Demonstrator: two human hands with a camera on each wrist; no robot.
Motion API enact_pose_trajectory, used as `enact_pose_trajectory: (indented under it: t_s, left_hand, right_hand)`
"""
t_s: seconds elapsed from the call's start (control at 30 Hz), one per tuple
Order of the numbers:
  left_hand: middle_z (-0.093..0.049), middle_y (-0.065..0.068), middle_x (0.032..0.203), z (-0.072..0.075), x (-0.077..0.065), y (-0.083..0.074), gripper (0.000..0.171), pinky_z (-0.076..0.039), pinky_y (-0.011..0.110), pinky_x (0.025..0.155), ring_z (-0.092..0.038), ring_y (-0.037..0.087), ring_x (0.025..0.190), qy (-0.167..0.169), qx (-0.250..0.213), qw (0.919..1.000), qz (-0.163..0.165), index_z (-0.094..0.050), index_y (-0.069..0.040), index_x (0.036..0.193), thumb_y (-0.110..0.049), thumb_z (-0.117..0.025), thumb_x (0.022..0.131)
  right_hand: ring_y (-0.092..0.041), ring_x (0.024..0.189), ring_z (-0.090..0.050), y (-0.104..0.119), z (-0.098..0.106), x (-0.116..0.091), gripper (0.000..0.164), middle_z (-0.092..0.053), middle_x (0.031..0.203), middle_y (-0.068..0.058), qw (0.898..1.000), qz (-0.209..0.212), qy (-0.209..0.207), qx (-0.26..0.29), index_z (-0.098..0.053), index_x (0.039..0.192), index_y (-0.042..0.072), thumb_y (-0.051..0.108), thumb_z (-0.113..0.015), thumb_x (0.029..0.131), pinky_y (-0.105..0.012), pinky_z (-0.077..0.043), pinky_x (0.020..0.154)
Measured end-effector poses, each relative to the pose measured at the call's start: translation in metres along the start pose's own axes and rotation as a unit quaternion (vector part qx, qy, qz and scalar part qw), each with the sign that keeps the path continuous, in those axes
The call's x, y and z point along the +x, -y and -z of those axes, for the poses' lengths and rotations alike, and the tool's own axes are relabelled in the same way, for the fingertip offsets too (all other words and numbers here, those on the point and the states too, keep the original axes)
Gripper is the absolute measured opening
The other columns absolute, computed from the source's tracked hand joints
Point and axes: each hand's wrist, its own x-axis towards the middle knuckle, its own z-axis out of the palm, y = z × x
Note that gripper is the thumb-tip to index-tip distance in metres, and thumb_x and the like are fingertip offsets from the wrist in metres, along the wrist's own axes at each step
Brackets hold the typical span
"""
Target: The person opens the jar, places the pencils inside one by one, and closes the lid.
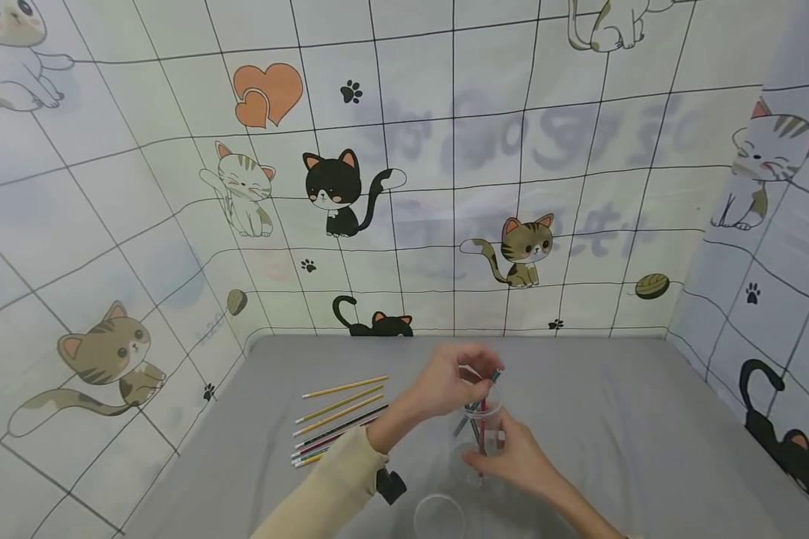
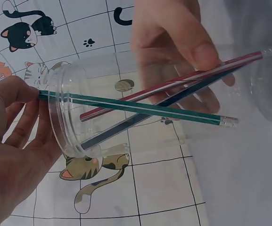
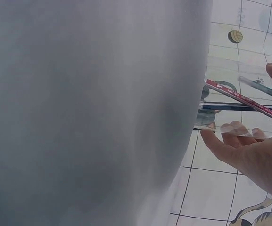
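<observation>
A clear plastic jar [image 2: 100, 61] stands upright on the grey-covered table in the head view, with my right hand [image 1: 522, 458] wrapped around its side. Over the mouth, my left hand [image 1: 448, 385] pinches one end of a green pencil [image 2: 173, 111] between thumb and fingers. Most of that pencil reaches down inside the jar, its eraser end lowest. A red pencil [image 2: 145, 93] and a dark blue pencil [image 2: 112, 132] lean inside, crossing the green one in the left wrist view. At the right of the right wrist view, fingers of my right hand curve along the jar wall.
Several pencils lie side by side left of the jar, among them a yellow pencil [image 1: 340, 412] and a black pencil [image 1: 350, 422]; my left sleeve [image 1: 330, 486] partly covers them. A clear round lid [image 1: 418, 509] lies at the near edge. Cat-print cloth [image 1: 418, 284] hangs behind and beside the table.
</observation>
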Motion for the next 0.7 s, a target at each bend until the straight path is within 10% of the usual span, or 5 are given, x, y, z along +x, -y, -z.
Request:
enact_pose_trajectory:
  t_s: [0.7]
  left_hand:
    - [-0.07, 0.01, 0.094, 0.0033, -0.0006, -0.0058, 0.021, -0.051, 0.014, 0.075, -0.062, 0.001, 0.081, 0.107, 0.129, 0.9854, 0.029, -0.069, 0.0, 0.101, 0.013, -0.064, 0.086]
  right_hand:
    - [-0.017, 0.1, -0.06, 0.002, -0.0001, -0.0009, 0.051, -0.057, 0.095, -0.003, 1.0, 0.011, 0.002, -0.004, -0.052, 0.112, 0.004, 0.023, -0.086, 0.08, -0.044, -0.054, 0.09]
